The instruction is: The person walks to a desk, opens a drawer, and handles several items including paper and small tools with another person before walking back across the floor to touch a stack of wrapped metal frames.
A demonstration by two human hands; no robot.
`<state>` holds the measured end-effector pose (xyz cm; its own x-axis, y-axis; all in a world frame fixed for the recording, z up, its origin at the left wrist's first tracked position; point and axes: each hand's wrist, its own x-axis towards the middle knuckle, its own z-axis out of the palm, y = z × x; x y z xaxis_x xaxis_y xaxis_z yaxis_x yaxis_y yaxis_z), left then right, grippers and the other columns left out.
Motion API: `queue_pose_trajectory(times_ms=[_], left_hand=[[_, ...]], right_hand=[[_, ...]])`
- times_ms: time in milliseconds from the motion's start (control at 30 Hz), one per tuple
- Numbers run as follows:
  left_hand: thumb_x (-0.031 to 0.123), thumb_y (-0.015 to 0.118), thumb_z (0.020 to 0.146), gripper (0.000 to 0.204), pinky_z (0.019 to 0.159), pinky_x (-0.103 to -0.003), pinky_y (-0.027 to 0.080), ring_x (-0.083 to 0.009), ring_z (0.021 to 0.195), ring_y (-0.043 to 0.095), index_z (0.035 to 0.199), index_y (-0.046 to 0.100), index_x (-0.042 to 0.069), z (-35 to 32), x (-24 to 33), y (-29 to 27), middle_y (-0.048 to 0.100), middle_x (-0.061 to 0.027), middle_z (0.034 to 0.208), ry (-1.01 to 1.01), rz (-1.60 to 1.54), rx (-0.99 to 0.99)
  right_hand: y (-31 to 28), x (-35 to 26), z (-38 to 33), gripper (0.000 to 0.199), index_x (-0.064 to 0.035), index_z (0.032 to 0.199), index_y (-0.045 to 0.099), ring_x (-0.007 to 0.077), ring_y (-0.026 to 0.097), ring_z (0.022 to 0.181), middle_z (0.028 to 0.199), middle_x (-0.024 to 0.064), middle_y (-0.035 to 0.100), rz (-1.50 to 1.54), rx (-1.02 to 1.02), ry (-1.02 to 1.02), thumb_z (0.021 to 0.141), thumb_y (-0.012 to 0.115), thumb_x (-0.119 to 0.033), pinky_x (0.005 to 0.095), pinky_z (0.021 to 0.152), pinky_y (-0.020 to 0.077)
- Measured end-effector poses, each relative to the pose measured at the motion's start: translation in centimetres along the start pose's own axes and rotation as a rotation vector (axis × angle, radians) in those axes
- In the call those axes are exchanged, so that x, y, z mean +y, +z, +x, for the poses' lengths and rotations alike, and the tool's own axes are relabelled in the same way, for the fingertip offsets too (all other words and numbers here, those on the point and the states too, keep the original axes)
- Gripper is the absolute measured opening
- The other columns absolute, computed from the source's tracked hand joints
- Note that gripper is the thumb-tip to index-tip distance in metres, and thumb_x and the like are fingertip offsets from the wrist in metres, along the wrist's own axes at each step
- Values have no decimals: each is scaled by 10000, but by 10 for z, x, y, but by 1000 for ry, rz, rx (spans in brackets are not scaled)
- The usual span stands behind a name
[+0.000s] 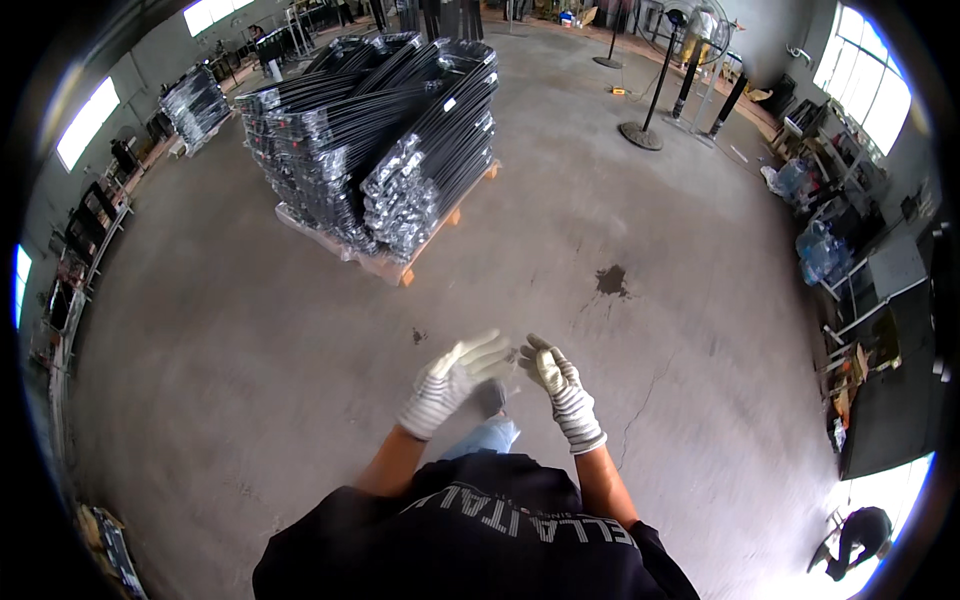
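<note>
Left hand: gloved (465,362), fingers out nearly straight and spread slightly, blurred; nothing seen in it.
Right hand: gloved (553,370), fingers loosely bent, not pressed together; no item visible. Near the left hand, a gap between them.
Stack, place: the stack (440,120) sits on a low pallet (405,273) on the floor (700,260), ahead and slightly left, well apart from both hands.
Stack, risk: layers lie at crossing slants, so an uneven pull might set upper pieces sliding. Clear film (400,190) looks slick; a gloved grip on it could slip.
Floor, risk: dark stain (611,281) ahead, right of the stack; wet or dry cannot be told. If wet, a foot (490,398) could skid there.
Stack, looks: long, slim black pieces, glossy, packed close; ends bunched in crinkled, shiny film. Small red spots at the left side, a white tag on the right-hand part.
</note>
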<state>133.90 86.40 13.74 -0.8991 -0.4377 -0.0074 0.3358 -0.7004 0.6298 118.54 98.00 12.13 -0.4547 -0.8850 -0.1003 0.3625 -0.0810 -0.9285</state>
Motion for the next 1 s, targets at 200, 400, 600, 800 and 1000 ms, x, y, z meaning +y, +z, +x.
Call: queue_pose_trajectory(times_ms=[200, 400, 600, 800, 1000], left_hand=[[338, 324, 919, 520, 1056, -362, 225, -237, 1245, 328, 1323, 307, 12, 172, 2, 17, 353, -134, 1338, -26, -233, -209], [328, 263, 921, 541, 1074, -344, 192, -223, 1300, 233, 1360, 220, 16, 280, 40, 7, 221, -137, 1408, -48, 10, -255], [341, 228, 927, 561, 1082, -332, 131, -206, 1321, 171, 1369, 164, 2, 381, 81, -10, 172, -129, 1429, 24, 16, -235], [359, 199, 929, 585, 1090, -312, 78, -185, 1338, 121, 1379, 103, -1, 513, 147, -29, 117, -119, 1450, 261, 258, -265], [309, 226, 920, 565, 1080, -265, 97, -148, 1335, 116, 1382, 110, 6, 629, 183, -42, 102, -86, 1456, 318, 447, -143]], right_hand=[[3, -70, 133, 453, 47, 1104, 528, 91, 528, 615, 832, 92, 628, 372, 169, -110, 900, 444, -348, 209, 644, 457], [-51, -90, 269, 293, -14, 874, 578, 208, 571, 673, 768, 119, 613, 581, 361, -43, 871, 483, -290, 316, 621, 488], [-101, -111, 411, 240, -15, 839, 567, 206, 544, 643, 684, 80, 572, 677, 102, -45, 884, 484, -235, 322, 641, 470], [-99, -128, 531, 522, -16, 1199, 446, 235, 497, 1059, 1137, 117, 530, 563, -207, 32, 851, 526, -396, 361, 935, 386], [-110, -140, 655, 458, -21, 1181, 463, 274, 502, 1041, 1128, 135, 533, 812, -394, 163, 840, 540, -318, 390, 936, 384]])
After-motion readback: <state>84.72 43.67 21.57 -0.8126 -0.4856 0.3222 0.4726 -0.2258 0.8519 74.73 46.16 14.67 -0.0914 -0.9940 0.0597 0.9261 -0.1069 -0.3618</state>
